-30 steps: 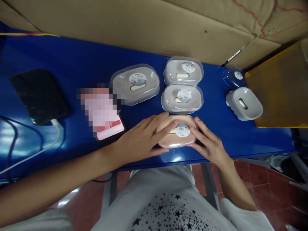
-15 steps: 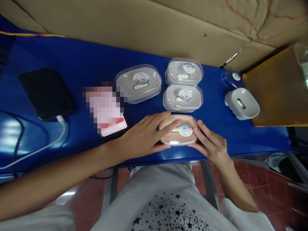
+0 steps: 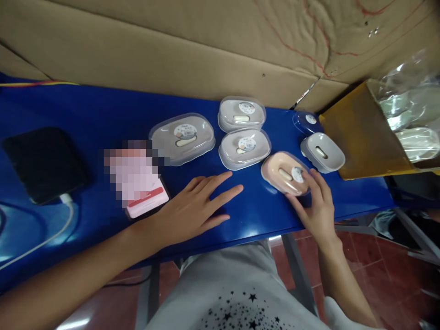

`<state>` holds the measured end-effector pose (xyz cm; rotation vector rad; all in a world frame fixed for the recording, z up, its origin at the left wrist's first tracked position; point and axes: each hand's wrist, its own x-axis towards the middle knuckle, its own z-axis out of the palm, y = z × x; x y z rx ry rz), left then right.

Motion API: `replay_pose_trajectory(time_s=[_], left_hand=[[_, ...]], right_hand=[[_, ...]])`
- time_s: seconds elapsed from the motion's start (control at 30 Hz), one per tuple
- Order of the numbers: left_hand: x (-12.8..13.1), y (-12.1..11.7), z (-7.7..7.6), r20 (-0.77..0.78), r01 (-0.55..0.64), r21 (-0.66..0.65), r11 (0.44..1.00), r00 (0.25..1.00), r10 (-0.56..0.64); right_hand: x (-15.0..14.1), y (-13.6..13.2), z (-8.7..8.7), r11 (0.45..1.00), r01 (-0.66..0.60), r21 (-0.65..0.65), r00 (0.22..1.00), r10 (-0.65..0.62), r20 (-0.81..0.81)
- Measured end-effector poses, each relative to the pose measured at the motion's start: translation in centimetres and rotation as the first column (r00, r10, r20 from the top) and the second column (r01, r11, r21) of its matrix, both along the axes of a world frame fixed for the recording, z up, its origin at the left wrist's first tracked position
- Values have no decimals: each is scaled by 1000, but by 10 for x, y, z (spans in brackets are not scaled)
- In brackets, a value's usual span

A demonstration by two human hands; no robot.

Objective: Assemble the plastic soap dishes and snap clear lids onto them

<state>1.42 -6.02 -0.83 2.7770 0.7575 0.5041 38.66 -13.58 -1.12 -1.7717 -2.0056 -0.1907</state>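
Observation:
My right hand (image 3: 316, 201) grips the right end of a peach-coloured soap box (image 3: 280, 167) with a clear lid and a round label; the box is turned at an angle on the blue table. Fingers spread, my left hand (image 3: 202, 206) hovers over or rests on the table, holding nothing. Beyond it sit three grey soap boxes with clear lids: a larger one (image 3: 168, 140) at the left, and two smaller ones, the back one (image 3: 227, 107) and the front one (image 3: 228, 151). Right of the peach box stands an uncovered grey box (image 3: 332, 153), with a loose clear lid (image 3: 304, 121) behind it.
A phone with a pink, blurred screen (image 3: 147, 208) lies left of my left hand. Farther left are a black device (image 3: 44, 165) and its white cable (image 3: 70, 220). A cardboard box (image 3: 357, 133) holding plastic-wrapped things stands at the right. Cardboard (image 3: 172, 59) lines the back.
The peach soap box has moved right and turned, held by my right hand. My left hand has let go of it and spread its fingers. The view has shifted.

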Motion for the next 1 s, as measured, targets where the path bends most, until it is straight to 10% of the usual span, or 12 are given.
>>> replay_pose_trajectory(time_s=[0.3,0.53,0.63,0.83,0.93,1.0], left_hand=[[0,2,-2,-62,2,65,998,998,2],[-1,0,2,-73,28,77,997,997,-23],[0,-1,6,-43,49,59,997,998,-46],[2,-2,9,39,157,-28,987,987,-156],[2,-2,8,23,167,-59,984,986,-166],[1,-1,7,-7,152,-64,986,988,-153]], right_hand=[[32,64,2,994,108,23,994,-109,19],[76,24,-8,946,258,195,961,-272,45],[38,-16,-9,952,90,294,995,-96,7],[-59,-46,-3,889,-457,-21,889,456,-48],[-52,-25,1,835,-546,-70,838,541,-75],[-22,-5,2,896,-439,-70,898,435,-68]])
